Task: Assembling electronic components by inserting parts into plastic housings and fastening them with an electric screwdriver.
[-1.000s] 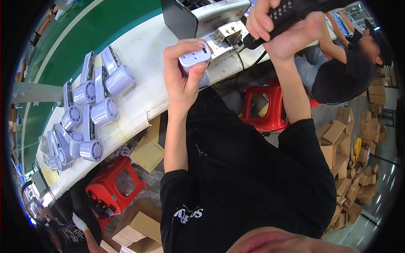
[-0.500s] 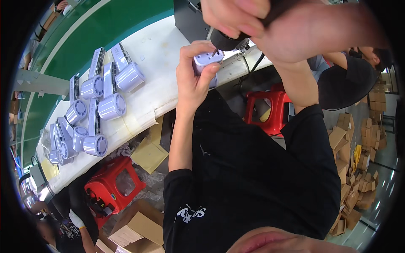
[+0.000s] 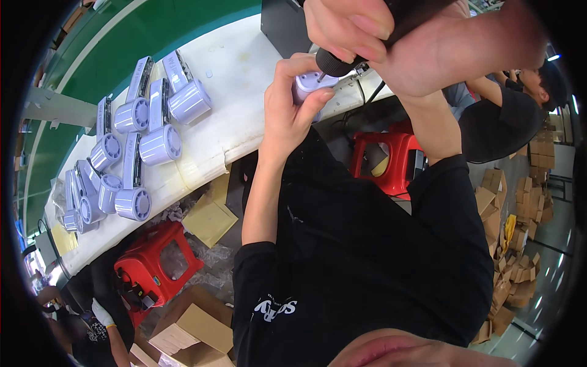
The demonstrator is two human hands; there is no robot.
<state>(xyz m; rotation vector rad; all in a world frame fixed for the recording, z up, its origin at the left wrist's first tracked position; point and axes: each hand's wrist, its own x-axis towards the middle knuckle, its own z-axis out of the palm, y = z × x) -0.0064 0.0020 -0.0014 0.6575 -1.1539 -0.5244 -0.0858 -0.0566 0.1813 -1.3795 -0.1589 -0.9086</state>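
My left hand (image 3: 282, 116) is closed round a lavender plastic fan part (image 3: 313, 82), its flat end with small holes turned up. A black electric screwdriver (image 3: 334, 63) is gripped in my right hand (image 3: 422, 61) and comes down from above. Its thin bit meets the end of the part; whether it sits in a hole or on a screw I cannot tell. To the left, on the white table, lie several lavender handheld fans (image 3: 160, 145), each with a round vented drum and a flat handle.
The white table (image 3: 235, 67) runs diagonally, with a dark box (image 3: 284, 27) at its far side. Below stand red stools (image 3: 388, 160), another red stool (image 3: 160, 263) and an open carton (image 3: 195, 324). Co-workers sit at right and lower left. Cardboard (image 3: 520, 269) is heaped at right.
My hands, the fan part and the screwdriver have shifted slightly right in the picture. The table's fans appear a little further left and up as the view moves. Both grips stay the same.
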